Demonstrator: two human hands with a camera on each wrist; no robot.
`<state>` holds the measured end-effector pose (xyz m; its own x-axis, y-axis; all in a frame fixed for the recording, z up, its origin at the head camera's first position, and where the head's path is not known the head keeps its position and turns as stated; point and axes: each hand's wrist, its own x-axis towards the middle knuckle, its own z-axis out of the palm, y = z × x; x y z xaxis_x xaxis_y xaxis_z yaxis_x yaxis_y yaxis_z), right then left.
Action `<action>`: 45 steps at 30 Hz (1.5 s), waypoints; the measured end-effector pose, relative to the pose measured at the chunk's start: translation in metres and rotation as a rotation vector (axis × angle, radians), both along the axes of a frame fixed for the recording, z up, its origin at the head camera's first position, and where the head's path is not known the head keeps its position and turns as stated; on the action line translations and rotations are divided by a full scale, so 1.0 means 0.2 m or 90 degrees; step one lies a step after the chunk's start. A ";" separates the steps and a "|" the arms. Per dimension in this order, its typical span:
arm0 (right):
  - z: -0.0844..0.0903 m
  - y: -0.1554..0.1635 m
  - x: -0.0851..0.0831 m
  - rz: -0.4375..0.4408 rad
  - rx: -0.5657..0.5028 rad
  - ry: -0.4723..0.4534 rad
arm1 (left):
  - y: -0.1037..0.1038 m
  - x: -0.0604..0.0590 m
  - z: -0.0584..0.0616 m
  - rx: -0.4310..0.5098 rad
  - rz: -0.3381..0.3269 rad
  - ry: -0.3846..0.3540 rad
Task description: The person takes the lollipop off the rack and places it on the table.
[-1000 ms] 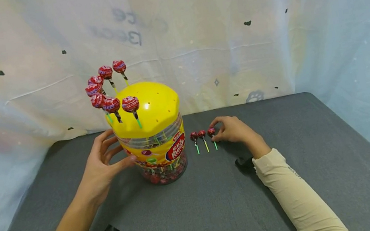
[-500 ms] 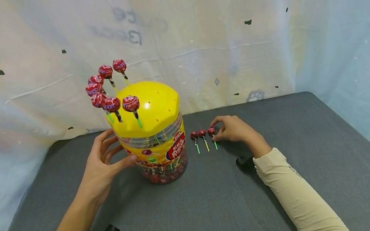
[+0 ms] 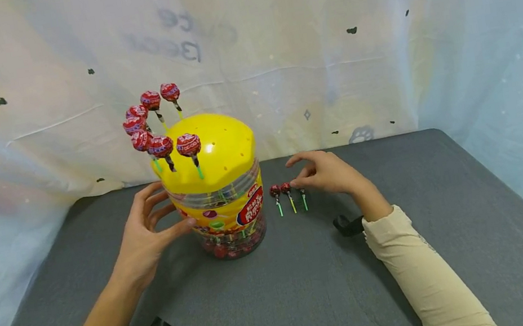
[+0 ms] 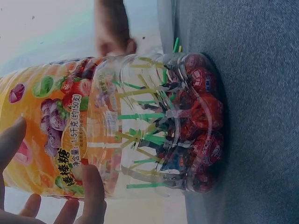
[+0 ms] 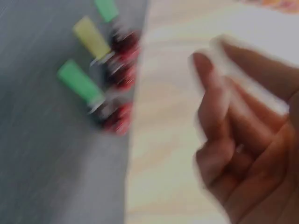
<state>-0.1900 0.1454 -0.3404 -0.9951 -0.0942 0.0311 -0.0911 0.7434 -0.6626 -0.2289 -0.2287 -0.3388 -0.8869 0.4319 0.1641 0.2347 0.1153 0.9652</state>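
The left hand point(image 3: 143, 241) rests its spread fingers against the left side of the lollipop jar point(image 3: 220, 203), grip wide. Right of the jar, three lollipops point(image 3: 289, 194) lie on the grey bench point(image 3: 313, 291). The right hand point(image 3: 327, 172) hovers just above them, grip loose, holding nothing.

blurred: right hand point(image 5: 243, 140), lollipops point(image 5: 117, 79) | jar point(image 4: 117, 126) top cropped

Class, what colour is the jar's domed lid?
Yellow: the lid shows best in the head view.
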 end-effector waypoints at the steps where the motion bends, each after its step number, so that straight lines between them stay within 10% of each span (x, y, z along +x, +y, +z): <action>1: 0.02 -0.02 0.01 0.023 -0.037 0.023 | 0.00 0.00 0.00 -0.004 -0.002 0.002; 7: 0.12 -0.14 0.09 0.164 -0.199 0.093 | 0.01 -0.01 0.00 -0.023 -0.001 0.009; 13: 0.21 -0.20 0.16 0.213 -0.204 0.054 | 0.00 -0.01 0.01 -0.047 -0.004 0.043; 45: 0.20 -0.26 0.16 0.132 -0.151 0.067 | 0.00 0.00 0.01 -0.088 -0.004 0.074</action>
<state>-0.1585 0.0940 -0.2997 -0.9456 -0.2725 0.1778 -0.3015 0.5285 -0.7935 -0.2293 -0.2292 -0.3362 -0.8622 0.4635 0.2044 0.3457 0.2435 0.9062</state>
